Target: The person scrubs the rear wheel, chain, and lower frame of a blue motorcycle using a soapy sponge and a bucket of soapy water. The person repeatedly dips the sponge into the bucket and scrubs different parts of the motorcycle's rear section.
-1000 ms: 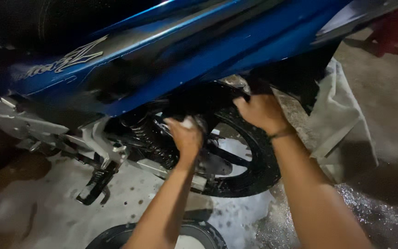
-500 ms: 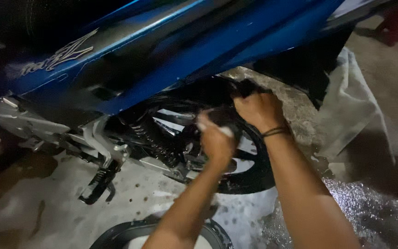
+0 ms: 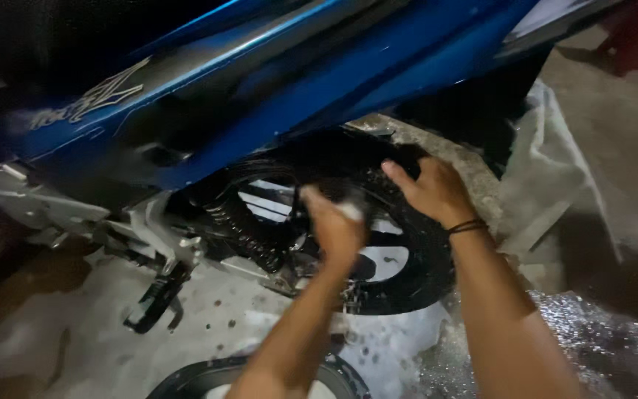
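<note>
A blue motorcycle (image 3: 275, 81) stands over a wet concrete floor, its black rear wheel (image 3: 407, 284) in the middle of the head view. My left hand (image 3: 336, 225) is closed around a small pale object, blurred, and is held against the wheel near the coiled shock spring (image 3: 241, 233). My right hand (image 3: 433, 188) rests on top of the tyre just under the blue rear fairing, its fingers curled over the tread. A dark band circles my right wrist.
A black round basin (image 3: 186, 380) with pale contents sits at the bottom edge. A folded black footpeg (image 3: 158, 295) hangs low on the left. Soapy water and foam (image 3: 599, 332) cover the floor on the right. Pale sheeting (image 3: 555, 177) lies behind the wheel.
My left hand has moved right and up along the wheel with the pale object. My right hand has stayed on the tyre.
</note>
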